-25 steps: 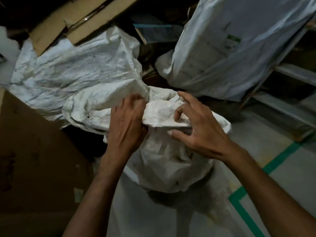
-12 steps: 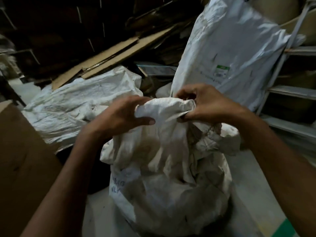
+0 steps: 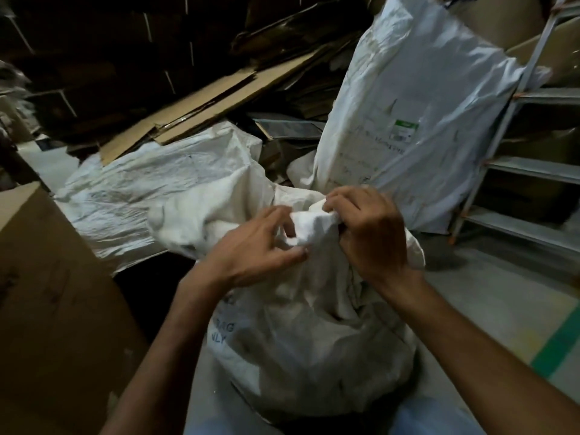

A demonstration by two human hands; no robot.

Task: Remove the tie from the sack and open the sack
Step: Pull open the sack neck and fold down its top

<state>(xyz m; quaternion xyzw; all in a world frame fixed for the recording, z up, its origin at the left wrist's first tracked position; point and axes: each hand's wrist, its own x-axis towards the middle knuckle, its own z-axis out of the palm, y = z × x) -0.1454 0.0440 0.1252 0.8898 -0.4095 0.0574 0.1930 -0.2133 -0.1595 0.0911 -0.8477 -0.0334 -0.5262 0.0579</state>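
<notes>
Head view is showing a white woven sack [image 3: 307, 334] standing on the floor [image 3: 483, 306] just in front of the person, its body bulging and creasing, with blue lettering showing on its left side. Its neck is bunching into a twisted knob at the top, and both hands are working there. The right hand [image 3: 373, 233] is clenching the neck from the right, fingers curling tight over the fabric. The left hand [image 3: 251, 249] is grasping the free end of the knob, thumb pressing beneath it and fingers arching over it. Behind, a taller sack [image 3: 423, 120] is leaning against a metal shelf rack [image 3: 518, 171]. To the left, a crumpled sack [image 3: 150, 189] is lying flat, with cardboard sheets [image 3: 204, 108] resting on its far edge. A cardboard box [image 3: 47, 293] is sitting at the near left. A green stripe [image 3: 558, 343] is crossing the floor at the right.
</notes>
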